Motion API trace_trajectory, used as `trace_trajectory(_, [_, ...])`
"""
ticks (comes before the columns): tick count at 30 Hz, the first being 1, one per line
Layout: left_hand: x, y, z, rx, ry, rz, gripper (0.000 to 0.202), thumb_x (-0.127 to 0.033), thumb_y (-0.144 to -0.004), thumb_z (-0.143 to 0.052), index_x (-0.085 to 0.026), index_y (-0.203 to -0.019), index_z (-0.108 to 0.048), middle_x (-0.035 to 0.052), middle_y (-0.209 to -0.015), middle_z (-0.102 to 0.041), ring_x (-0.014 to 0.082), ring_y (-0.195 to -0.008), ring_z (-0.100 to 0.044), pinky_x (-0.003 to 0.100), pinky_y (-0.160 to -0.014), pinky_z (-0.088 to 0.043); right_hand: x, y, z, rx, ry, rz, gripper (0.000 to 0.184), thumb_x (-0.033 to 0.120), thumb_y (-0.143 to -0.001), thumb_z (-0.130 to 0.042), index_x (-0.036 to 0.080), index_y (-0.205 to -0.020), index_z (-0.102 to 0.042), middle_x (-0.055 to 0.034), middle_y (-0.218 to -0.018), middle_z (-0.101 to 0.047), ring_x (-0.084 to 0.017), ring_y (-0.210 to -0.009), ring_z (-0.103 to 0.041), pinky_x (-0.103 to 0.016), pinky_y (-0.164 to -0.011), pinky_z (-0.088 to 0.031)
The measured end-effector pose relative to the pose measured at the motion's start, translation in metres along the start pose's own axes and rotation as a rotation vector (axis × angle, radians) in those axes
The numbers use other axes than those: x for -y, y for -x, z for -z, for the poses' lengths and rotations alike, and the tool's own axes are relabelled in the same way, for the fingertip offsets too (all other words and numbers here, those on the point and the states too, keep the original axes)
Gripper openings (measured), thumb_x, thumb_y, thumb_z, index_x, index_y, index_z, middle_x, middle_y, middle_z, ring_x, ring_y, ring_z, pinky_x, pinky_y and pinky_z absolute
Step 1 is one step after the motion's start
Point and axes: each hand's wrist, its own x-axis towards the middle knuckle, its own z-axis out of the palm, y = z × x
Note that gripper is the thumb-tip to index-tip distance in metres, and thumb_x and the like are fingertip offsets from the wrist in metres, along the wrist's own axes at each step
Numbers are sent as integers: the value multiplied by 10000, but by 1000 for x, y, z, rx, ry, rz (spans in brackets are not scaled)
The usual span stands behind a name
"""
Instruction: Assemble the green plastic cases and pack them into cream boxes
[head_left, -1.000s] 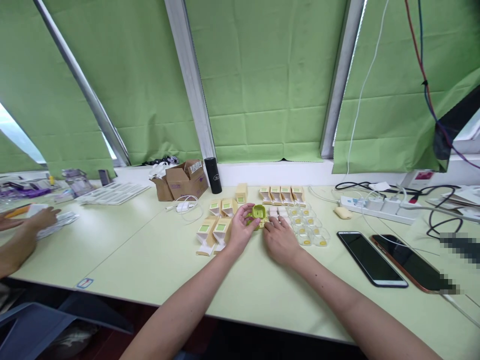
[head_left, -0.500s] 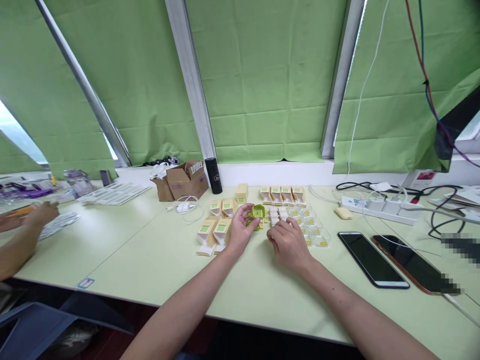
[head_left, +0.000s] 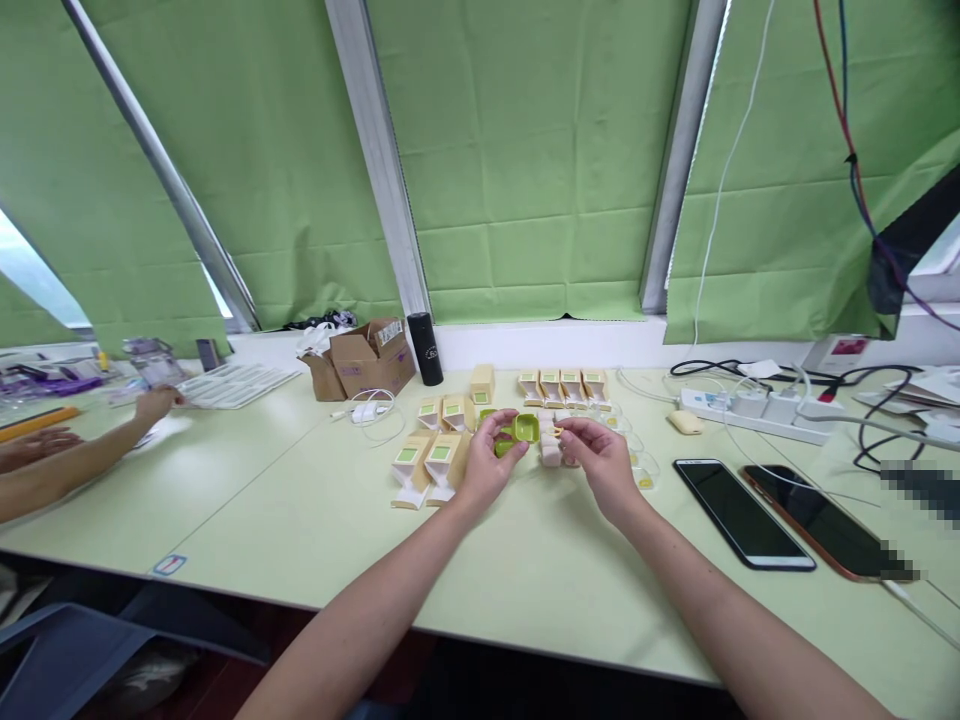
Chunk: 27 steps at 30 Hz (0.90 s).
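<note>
My left hand [head_left: 489, 462] holds a small green square plastic cup [head_left: 527, 428] with a short handle, gripped between thumb and fingers above the table. Close by on the right, my right hand [head_left: 606, 462] pinches a tiny yellow piece [head_left: 556, 431], too small to name, beside the green cup. Below and between the hands lie several pale pinkish blocks [head_left: 551, 455]. Clear domed pieces with yellow centres [head_left: 644, 472] are partly hidden behind my right hand. Left of my left hand stand cream holders with green squares [head_left: 409, 458]. More cream holders [head_left: 551, 388] form a row behind.
Two phones [head_left: 742, 510] lie at the right, near a white power strip [head_left: 765, 415] with cables. At the back are a cardboard box [head_left: 371, 360] and a black bottle [head_left: 426, 350]. Another person's arm [head_left: 97, 455] reaches across the far left.
My right hand has risen from the table beside the blocks and now pinches the tiny yellow piece near the green cup. The other person's hand has reached further right.
</note>
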Motion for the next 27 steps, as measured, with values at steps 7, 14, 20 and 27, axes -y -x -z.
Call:
trace_trajectory(7, [0,5,-1,43,-82,-21,455,-313,-869,-807,-219,-1284,-645,121,-1328,-675,257,-1212,-650,390,-1026,-521,4,-1,0,-54,-322,-191,417,513,-651,-970,187,-854,-809,-33,-790,-690,-129,-692,-562,-226,-526,-465])
trace_trajectory(14, [3,6,-1,53,-119,-33,447,-314,-875,-803,-224,-1284,-648,120,-1311,-678,258,-1206,-647,382,-998,-528,5,-1,1,-72,-439,-312,418,484,-623,-1015,185,-783,-772,-25,-737,-679,-115,-638,-564,-210,-494,-496])
trace_trajectory(20, [3,6,-1,51,-120,-48,446,-310,-881,-800,-220,-1289,-645,120,-1307,-680,248,-1192,-650,388,-1020,-517,3,-1,0,-64,-417,-326,439,486,-619,-1015,177,-814,-771,-21,-734,-681,-105,-622,-559,-197,-478,-472])
trace_trajectory(27, [1,6,-1,59,-110,-39,455,-316,-888,-799,-221,-1303,-640,122,-1303,-676,249,-1184,-650,394,-1018,-519,3,3,-4,-27,-278,-182,460,462,-647,-979,203,-961,-766,-18,-752,-716,-150,-688,-631,-246,-543,-516])
